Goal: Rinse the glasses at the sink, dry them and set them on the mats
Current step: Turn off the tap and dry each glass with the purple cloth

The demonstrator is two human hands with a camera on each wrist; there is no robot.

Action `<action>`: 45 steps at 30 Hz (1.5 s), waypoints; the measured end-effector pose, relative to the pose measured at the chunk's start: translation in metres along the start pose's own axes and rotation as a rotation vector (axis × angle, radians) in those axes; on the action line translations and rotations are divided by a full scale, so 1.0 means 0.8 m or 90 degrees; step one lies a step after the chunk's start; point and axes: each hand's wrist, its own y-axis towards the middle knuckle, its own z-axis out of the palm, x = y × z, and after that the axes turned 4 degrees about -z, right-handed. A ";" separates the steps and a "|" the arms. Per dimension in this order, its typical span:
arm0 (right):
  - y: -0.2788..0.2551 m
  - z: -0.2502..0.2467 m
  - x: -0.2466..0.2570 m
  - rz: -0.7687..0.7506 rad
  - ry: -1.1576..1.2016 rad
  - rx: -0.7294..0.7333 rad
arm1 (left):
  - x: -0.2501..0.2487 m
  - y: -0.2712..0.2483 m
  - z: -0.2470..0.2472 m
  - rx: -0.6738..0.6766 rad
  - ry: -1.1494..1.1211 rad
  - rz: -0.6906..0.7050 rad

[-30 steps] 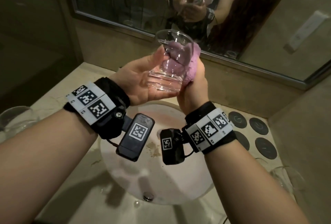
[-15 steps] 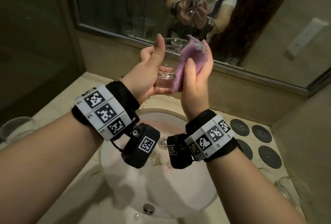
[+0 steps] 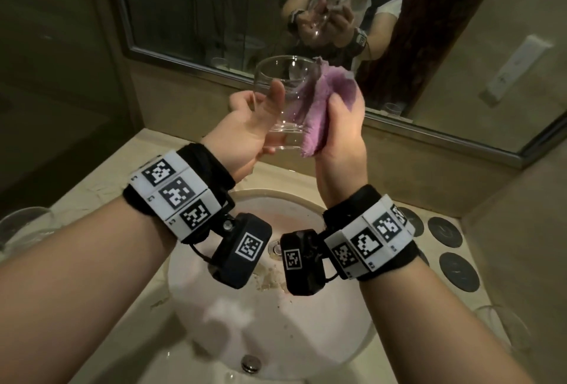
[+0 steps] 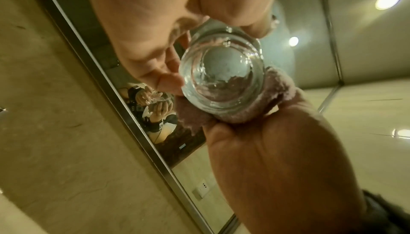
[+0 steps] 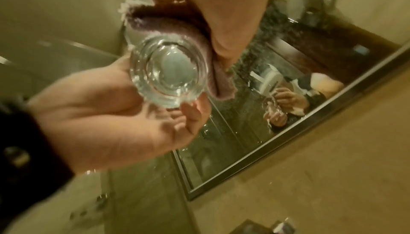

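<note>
I hold the glass (image 3: 283, 101) upright above the sink (image 3: 276, 322), so any drops fall into the basin and not on the counter. My left hand (image 3: 248, 129) is curled around its lower part, thumb on the near wall, to keep it steady. My right hand (image 3: 340, 126) is closed on the purple cloth (image 3: 325, 101) and presses it against the right side of the glass, with part of it over the rim, to dry it. Both wrists are raised, palms turned toward each other. The dark mats (image 3: 445, 232) lie on the counter at the right.
</note>
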 end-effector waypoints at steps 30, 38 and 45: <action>0.013 -0.062 0.021 0.103 -0.179 0.326 | 0.036 -0.022 -0.041 0.095 -0.164 -0.145; -0.004 -0.047 0.016 0.096 -0.256 0.462 | 0.030 -0.008 -0.045 0.058 -0.207 -0.143; 0.001 -0.049 0.024 -0.092 -0.379 0.330 | 0.033 -0.006 -0.042 0.048 -0.168 -0.165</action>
